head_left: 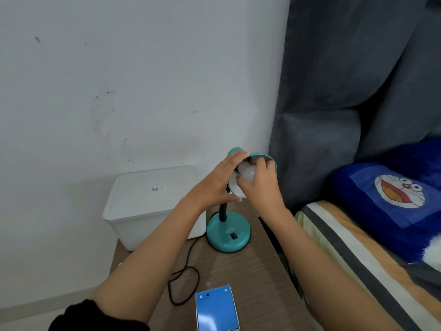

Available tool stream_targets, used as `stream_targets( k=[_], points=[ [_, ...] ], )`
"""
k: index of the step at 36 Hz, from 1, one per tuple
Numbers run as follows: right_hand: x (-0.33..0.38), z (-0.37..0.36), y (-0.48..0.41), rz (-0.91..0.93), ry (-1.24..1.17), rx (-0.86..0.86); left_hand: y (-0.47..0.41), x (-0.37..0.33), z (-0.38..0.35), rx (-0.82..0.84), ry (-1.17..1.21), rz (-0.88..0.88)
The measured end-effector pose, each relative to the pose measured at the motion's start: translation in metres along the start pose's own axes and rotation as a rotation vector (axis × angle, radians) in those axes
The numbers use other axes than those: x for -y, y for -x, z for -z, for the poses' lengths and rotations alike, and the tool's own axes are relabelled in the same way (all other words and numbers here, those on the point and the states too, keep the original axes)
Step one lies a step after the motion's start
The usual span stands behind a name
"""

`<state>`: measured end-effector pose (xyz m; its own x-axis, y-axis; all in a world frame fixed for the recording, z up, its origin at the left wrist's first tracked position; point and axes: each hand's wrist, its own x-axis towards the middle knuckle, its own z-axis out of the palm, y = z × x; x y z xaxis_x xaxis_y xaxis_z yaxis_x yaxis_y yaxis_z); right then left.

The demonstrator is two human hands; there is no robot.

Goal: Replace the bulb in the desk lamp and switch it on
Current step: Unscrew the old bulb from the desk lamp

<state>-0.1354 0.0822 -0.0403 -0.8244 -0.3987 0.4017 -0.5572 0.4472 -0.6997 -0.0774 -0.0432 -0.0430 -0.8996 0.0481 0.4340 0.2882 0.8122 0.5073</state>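
A teal desk lamp stands on a wooden bedside table, its round base (pixel 228 236) bearing a black rocker switch (pixel 234 236). The teal shade (pixel 267 158) is tilted toward me. My left hand (pixel 214 185) grips the shade's left side and rim. My right hand (pixel 260 185) is closed around a white bulb (pixel 247 174) at the shade's mouth; the bulb's base and the socket are hidden. A blue and white bulb box (pixel 216 310) lies on the table near me.
The lamp's black cord (pixel 185 280) loops across the wooden table (pixel 257 283). A white plastic bin (pixel 152 201) stands left of the lamp against the wall. A bed with a striped sheet (pixel 353 247), a blue cartoon pillow (pixel 393 201) and a grey headboard lies to the right.
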Motion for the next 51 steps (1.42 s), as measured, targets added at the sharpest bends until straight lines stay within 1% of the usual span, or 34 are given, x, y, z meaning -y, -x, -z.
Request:
stream_targets(
  k=[4,7,9,11,17,20,23,26,28,30,32,34,38,40,45,51],
  points=[
    [-0.001,0.001,0.001,-0.179,0.02,0.046,-0.001,0.002,-0.001,-0.015,-0.001,-0.003],
    [-0.002,0.002,0.001,-0.179,-0.014,0.063,-0.001,0.001,-0.001,-0.016,0.003,0.001],
    [-0.003,0.002,0.002,-0.13,-0.018,0.061,-0.001,0.001,0.0,-0.016,0.005,-0.002],
    [-0.006,0.001,0.004,-0.049,0.033,0.065,0.0,0.001,0.0,-0.011,0.008,0.004],
    [-0.011,0.002,0.007,0.18,0.368,0.053,0.002,-0.001,0.0,-0.025,0.005,-0.002],
    [-0.016,0.0,0.008,0.277,0.432,0.003,0.002,-0.001,0.0,-0.025,-0.002,-0.012],
    [-0.019,-0.005,0.01,0.244,0.336,-0.02,0.001,-0.002,0.0,-0.022,0.007,-0.016],
    [-0.015,-0.008,0.011,0.177,0.129,-0.033,0.0,0.0,-0.001,-0.022,0.018,-0.002],
    [-0.008,-0.006,0.011,0.072,-0.086,-0.015,0.0,0.0,0.0,-0.016,0.021,0.009],
    [-0.004,-0.002,0.008,-0.023,-0.19,0.018,-0.001,0.0,0.0,-0.017,0.019,0.009],
    [-0.003,0.001,0.006,-0.047,-0.219,0.013,-0.001,0.001,0.0,-0.012,0.013,0.003],
    [-0.003,0.002,0.006,0.006,-0.184,-0.003,-0.001,0.001,0.0,0.0,0.007,0.004],
    [-0.007,-0.001,0.011,0.169,0.106,0.006,-0.001,0.0,0.002,-0.002,0.022,0.014],
    [-0.01,-0.002,0.014,0.206,0.148,-0.035,0.0,-0.001,0.003,-0.011,0.026,0.008],
    [-0.019,0.007,0.018,0.145,-0.029,-0.095,0.001,-0.004,0.003,-0.012,0.032,0.015],
    [-0.02,0.022,0.035,0.033,-0.187,-0.102,0.005,-0.008,0.003,0.014,-0.043,0.08]
  ],
)
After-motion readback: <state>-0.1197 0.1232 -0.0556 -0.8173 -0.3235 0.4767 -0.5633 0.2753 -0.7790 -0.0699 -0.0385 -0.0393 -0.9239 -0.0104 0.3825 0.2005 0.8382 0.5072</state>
